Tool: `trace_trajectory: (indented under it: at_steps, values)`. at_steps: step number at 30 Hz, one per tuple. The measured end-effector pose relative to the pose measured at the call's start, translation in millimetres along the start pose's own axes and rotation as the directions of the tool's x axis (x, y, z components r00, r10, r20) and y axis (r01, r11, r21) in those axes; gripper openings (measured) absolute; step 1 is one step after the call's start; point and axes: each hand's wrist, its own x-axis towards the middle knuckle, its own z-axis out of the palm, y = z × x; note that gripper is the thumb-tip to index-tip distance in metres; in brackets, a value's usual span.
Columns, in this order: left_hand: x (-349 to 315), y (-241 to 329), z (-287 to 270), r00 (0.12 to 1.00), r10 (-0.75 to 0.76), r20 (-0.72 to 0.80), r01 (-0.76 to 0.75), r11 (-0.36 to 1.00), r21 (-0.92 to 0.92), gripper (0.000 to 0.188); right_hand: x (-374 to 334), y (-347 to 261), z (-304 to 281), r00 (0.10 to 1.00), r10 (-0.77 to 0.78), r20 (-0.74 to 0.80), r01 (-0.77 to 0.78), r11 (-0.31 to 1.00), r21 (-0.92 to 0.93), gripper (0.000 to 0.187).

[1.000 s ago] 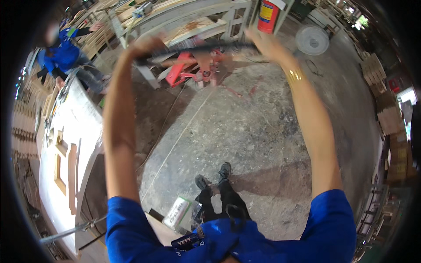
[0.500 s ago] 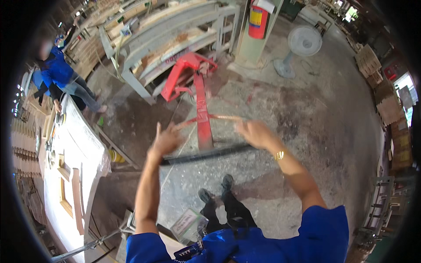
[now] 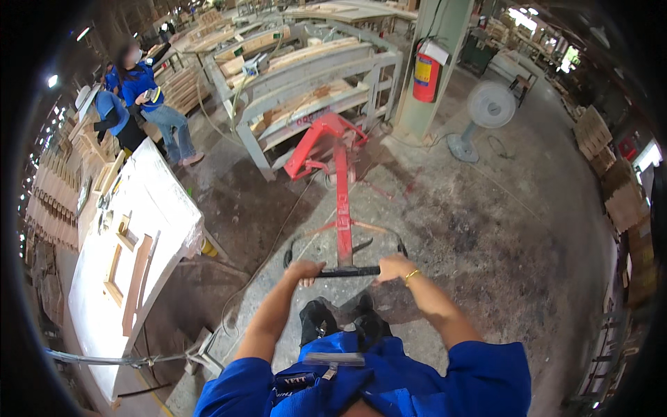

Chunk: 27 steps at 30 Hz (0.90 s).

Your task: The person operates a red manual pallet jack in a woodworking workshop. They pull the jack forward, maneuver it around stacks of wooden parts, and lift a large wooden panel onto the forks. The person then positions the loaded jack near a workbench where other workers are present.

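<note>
A red pallet jack [image 3: 342, 181] stands ahead of me, its long shaft leaning toward my body. At the near end of the shaft is a black crossbar, the pallet jack handle [image 3: 349, 272]. My left hand [image 3: 306, 271] is wrapped round the bar's left part, and my right hand [image 3: 394, 268], with a gold band at the wrist, is closed round its right part. Thin side arms run from the shaft to the bar's bent ends. A small dark lever [image 3: 362, 245] sticks out beside the shaft, just above the bar.
Behind the jack stands a grey rack [image 3: 306, 90] with wooden boards. A fire extinguisher [image 3: 426, 73] hangs on a pale green post [image 3: 445, 35]; a standing fan [image 3: 490, 105] is to its right. Wood parts lie on a white table [image 3: 94, 306] at left, with people [image 3: 163, 104] beyond it.
My hands were raised over the handle, blurred and off the bar; now both are closed on it. The bar sits nearer my body. A person at left has turned and holds something.
</note>
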Motion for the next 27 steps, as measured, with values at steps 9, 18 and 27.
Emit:
trace_trajectory:
  at_steps: [9,18,27]
  values:
    - [-29,-76,-57,0.884,0.299,-0.359,-0.24,0.95,0.199,0.068,38,-65,-16,0.943,0.261,-0.207,-0.223,0.956,0.189,0.042]
    - [-22,-270,-166,0.754,0.55,-0.358,-0.249,0.745,0.619,0.049,119,-302,-34,0.793,0.494,-0.356,-0.352,0.849,0.395,0.043]
    - [-40,-297,-170,0.704,0.542,-0.459,-0.271,0.803,0.531,0.061,121,-340,-41,0.815,0.499,-0.294,-0.397,0.851,0.343,0.05]
